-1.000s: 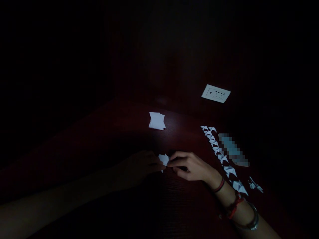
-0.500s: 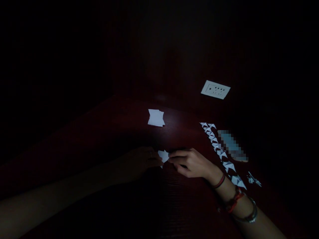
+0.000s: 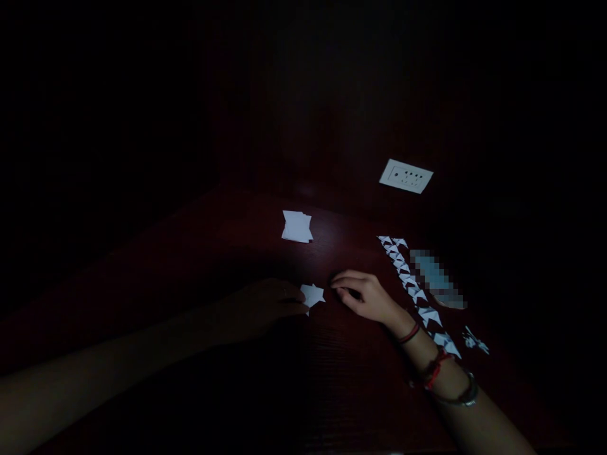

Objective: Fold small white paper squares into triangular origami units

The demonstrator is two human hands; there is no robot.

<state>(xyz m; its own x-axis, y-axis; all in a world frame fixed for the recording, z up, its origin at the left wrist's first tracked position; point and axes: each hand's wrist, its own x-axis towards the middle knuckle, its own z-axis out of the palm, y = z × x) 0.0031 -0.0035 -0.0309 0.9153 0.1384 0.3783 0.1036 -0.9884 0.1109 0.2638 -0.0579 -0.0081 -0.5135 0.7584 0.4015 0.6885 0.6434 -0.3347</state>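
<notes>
- Left hand [image 3: 274, 303], in deep shadow at 9 o'clock of the folded piece [image 3: 313, 296]; its grip looks narrow, fingers over the paper's left edge, holding it; whether it pinches the paper or pins it to the bench [image 3: 342, 234] cannot be told
- Stack of white papers [image 3: 296, 226], at between 11 and 12 o'clock of that piece; the sheets lie flat, slightly fanned, well apart from both hands; they look like the part left to work, though their number cannot be read
- Folded piece itself, just right of the left fingers; small, white, with pointed corners; it seems partway through its folds, neither a flat sheet nor set among the row
- Right hand [image 3: 371, 297], at 3 o'clock, apart from the paper; its grip is loosely curled and holds nothing, with a gap between thumb and forefinger
- Socket plate [image 3: 406, 176], at between 1 and 2 o'clock, beyond the bench
- Row of folded papers [image 3: 416, 293], running from 2 o'clock to past 3; these appear to be the done part, several pointed pieces set close together
- Blurred oblong object [image 3: 437, 278], near 3 o'clock, beside the row; farther right, small white bits [image 3: 474, 343], too dim to identify
</notes>
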